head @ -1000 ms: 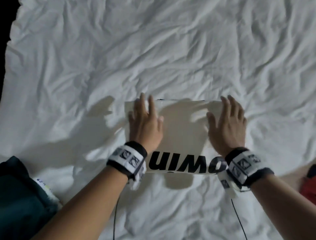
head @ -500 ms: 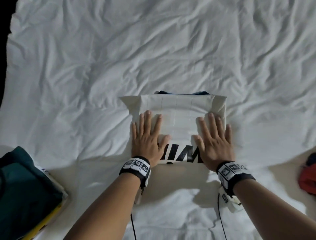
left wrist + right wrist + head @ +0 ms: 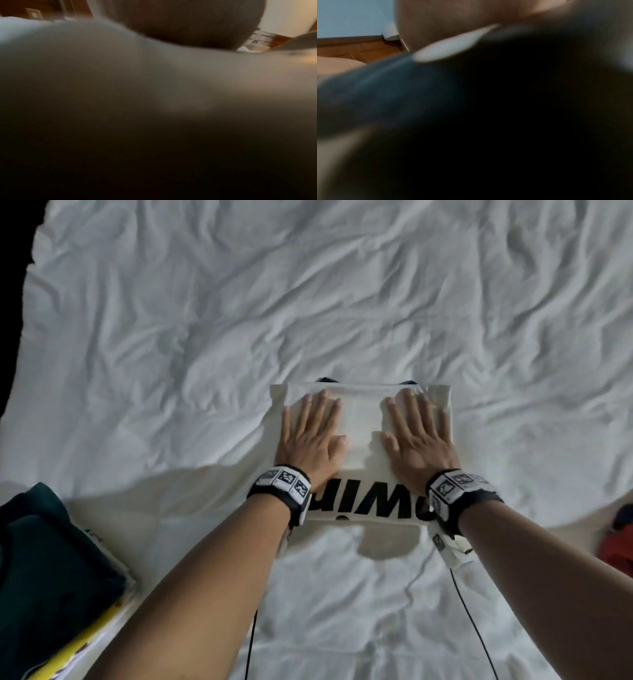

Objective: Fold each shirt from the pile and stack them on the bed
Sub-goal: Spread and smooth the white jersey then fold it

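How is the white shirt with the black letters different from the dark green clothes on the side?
The folded white shirt with black letters lies mid-bed, while the dark green folded clothes sit at the near left edge. The white shirt has the left hand and right hand pressing flat on it; nothing touches the green clothes. The white shirt shows big print; the green top looks plain. Both lie folded on the crumpled white bed sheet.

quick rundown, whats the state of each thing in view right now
white shirt: folded into a rectangle, flat on the bed, black lettering at the near edge
left hand: flat, pressing on the shirt
right hand: flat, pressing on the shirt
bed sheet: wrinkled
dark green garment: folded, at the left edge
red garment: mostly out of frame
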Demonstrator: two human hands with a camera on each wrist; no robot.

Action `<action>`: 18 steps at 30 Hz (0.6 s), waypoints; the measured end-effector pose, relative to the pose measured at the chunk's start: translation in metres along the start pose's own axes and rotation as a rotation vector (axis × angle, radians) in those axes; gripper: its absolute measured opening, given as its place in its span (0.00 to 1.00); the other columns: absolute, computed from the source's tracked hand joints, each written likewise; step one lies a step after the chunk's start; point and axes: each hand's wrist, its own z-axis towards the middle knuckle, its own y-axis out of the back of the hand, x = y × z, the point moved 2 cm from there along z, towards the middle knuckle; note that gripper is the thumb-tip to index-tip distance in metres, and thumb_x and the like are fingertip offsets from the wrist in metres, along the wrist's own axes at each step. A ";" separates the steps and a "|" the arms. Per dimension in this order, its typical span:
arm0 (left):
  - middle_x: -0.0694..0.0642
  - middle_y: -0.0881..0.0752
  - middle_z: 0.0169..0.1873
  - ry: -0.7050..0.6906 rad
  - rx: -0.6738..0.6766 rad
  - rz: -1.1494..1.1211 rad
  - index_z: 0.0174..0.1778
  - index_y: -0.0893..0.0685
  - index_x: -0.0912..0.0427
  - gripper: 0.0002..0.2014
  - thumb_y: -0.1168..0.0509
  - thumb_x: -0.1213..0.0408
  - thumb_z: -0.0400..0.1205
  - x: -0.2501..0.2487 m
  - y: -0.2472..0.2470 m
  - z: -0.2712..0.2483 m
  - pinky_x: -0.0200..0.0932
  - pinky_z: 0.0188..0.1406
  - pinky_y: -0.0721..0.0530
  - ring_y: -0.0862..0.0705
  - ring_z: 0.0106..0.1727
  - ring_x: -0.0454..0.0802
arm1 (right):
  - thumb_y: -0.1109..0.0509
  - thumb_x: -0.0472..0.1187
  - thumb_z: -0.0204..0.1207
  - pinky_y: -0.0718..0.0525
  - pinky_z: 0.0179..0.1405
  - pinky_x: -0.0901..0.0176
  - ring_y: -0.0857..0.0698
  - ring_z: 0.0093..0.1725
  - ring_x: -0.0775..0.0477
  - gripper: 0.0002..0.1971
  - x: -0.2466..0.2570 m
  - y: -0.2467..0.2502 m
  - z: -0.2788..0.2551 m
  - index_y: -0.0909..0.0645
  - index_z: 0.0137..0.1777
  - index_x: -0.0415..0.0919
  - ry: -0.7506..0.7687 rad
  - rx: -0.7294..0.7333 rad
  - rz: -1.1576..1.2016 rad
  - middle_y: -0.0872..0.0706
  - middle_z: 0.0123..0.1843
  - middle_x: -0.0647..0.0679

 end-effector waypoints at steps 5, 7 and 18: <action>0.57 0.75 0.86 0.285 -0.073 -0.138 0.88 0.72 0.49 0.34 0.65 0.41 0.91 0.032 0.009 -0.016 0.71 0.86 0.64 0.73 0.88 0.59 | 0.67 0.64 0.88 0.67 0.86 0.33 0.76 0.86 0.43 0.34 -0.025 0.009 -0.009 0.76 0.87 0.55 -0.244 0.034 0.107 0.78 0.88 0.47; 0.60 0.74 0.86 0.238 -0.160 -0.113 0.89 0.70 0.53 0.36 0.62 0.42 0.91 0.014 0.014 -0.033 0.72 0.86 0.66 0.72 0.88 0.60 | 0.65 0.62 0.89 0.68 0.86 0.34 0.74 0.87 0.40 0.34 -0.009 0.016 -0.026 0.72 0.89 0.49 -0.283 -0.051 0.105 0.74 0.89 0.41; 0.60 0.60 0.91 0.057 -0.155 0.009 0.92 0.58 0.49 0.34 0.58 0.44 0.90 0.005 -0.040 -0.085 0.72 0.87 0.54 0.60 0.91 0.60 | 0.63 0.61 0.88 0.69 0.87 0.42 0.70 0.89 0.46 0.32 0.012 -0.049 -0.085 0.64 0.90 0.57 -0.170 -0.110 0.112 0.68 0.91 0.47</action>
